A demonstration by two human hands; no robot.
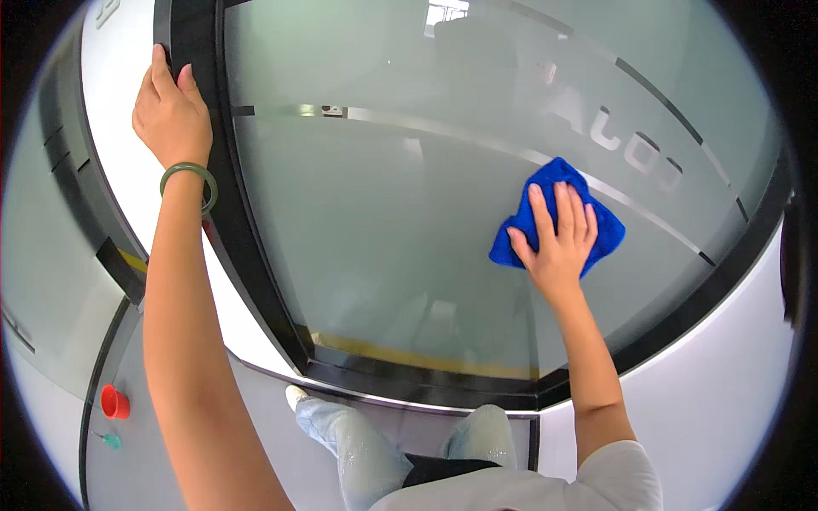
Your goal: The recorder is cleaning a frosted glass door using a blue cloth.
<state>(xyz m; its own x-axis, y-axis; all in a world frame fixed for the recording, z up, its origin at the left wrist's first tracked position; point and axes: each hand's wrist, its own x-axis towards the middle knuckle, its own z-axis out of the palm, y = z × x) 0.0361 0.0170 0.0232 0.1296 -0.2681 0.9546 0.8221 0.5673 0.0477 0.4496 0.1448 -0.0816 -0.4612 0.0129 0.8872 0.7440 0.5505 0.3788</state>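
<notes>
Under my right hand (562, 239) a blue cleaning cloth (604, 233) lies spread against a frosted glass pane (383, 211). My fingers press on the cloth, and its corners stick out around them. Up at the left, my left hand (171, 115) rests on the black frame (195, 38) of the glass, fingers pointing up along its edge and thumb apart. It holds no loose thing. A green bangle (189, 167) circles that wrist. Across the pane runs a narrow clear stripe (447, 131), with clear cut-out letters (639, 150) above it to the right.
On the grey floor (144, 466) at the lower left stand a red bucket (115, 402) and a teal spray bottle (112, 441). A white wall panel (121, 96) borders the frame on the left. My legs (370, 441) are close to the bottom of the frame.
</notes>
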